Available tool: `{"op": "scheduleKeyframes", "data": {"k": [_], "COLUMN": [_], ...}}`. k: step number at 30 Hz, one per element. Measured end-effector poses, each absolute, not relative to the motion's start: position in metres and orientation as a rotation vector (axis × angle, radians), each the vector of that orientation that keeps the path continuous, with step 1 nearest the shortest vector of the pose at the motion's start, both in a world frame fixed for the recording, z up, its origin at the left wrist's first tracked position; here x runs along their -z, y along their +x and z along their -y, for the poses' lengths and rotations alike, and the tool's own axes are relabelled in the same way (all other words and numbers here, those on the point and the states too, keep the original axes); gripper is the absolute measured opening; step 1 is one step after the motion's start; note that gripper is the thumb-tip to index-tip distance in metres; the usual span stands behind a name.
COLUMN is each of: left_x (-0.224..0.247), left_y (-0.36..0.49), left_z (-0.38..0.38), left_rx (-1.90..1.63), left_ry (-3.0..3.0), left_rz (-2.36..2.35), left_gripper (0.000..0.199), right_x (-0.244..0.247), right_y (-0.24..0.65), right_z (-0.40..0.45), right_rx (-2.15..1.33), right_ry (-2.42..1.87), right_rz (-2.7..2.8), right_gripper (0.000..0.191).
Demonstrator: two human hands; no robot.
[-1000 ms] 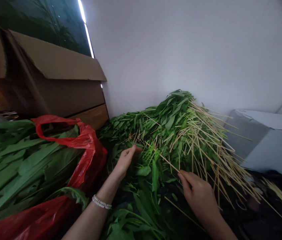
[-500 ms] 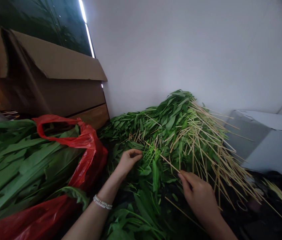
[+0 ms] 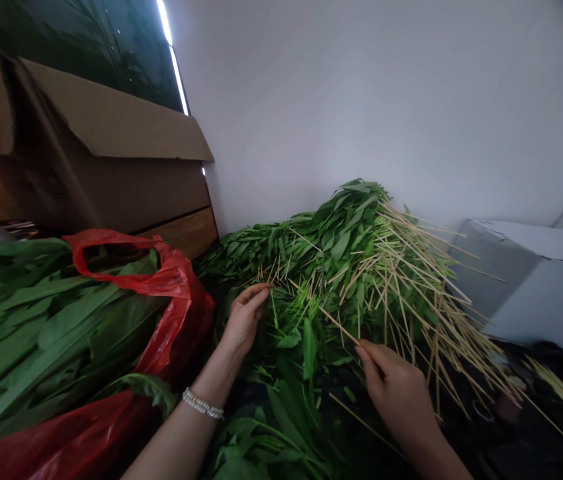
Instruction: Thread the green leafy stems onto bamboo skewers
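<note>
My right hand (image 3: 396, 383) pinches the near end of a thin wooden skewer (image 3: 340, 325), which slants up and left with bright green stems (image 3: 306, 303) threaded on it. My left hand (image 3: 245, 319), with a white beaded bracelet on the wrist, has its thumb and forefinger pressed together at the skewer's far end, beside a thin green stem (image 3: 274, 310). Behind both hands lies a heap of leafy greens (image 3: 344, 230) with many skewers (image 3: 456, 327) sticking out to the right. Loose leaves (image 3: 261, 443) lie below, between my forearms.
A red plastic bag (image 3: 176, 293) full of large leaves (image 3: 56, 340) is at the left. Behind it stands an open cardboard box (image 3: 131, 180). A white box (image 3: 551, 287) is at the right, with more skewers (image 3: 561, 393) in front of it. A pale wall rises behind the heap.
My left hand has moved up and slightly left, to the skewer's far end, and a green stem now hangs by its fingertips. My right hand has stayed nearly still, holding the skewer.
</note>
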State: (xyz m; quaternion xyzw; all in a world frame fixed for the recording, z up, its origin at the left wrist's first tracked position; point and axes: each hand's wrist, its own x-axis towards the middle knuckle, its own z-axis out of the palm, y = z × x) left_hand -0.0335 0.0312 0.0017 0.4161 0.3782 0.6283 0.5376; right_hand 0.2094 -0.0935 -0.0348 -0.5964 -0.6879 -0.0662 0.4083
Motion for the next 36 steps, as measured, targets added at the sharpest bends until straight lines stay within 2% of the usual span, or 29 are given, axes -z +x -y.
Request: {"op": "scheduleKeyframes", "data": {"k": [4,11,21,36], "left_x": [-0.0018,0.0008,0.0049,0.0028], "left_y": [-0.0343,-0.0306,-0.0314,-0.0301], "left_z": [-0.0341,-0.0334,-0.0332,-0.0326], "left_rx": [-1.554,-1.487,-1.472,-1.436], "left_ry": [0.818,0.926,0.989,1.008], "left_rz": [-0.858,-0.802,-0.823,-0.855], "left_gripper": [0.028,0.047,0.039,0.05], "right_x": [0.035,0.0382,0.0363,0.0392], "right_y": [0.2098,0.2069,0.2054,0.2059], "right_z": [0.0932,0.0926,0.0935,0.0926], "right_rx": [0.166,0.134,0.104,0.103], "right_ry": [-1.504,-1.492,-1.46,-1.461], "right_rz": [1.733,1.844,1.887,1.899], "right_gripper": [0.031,0.032,0.033,0.034]}}
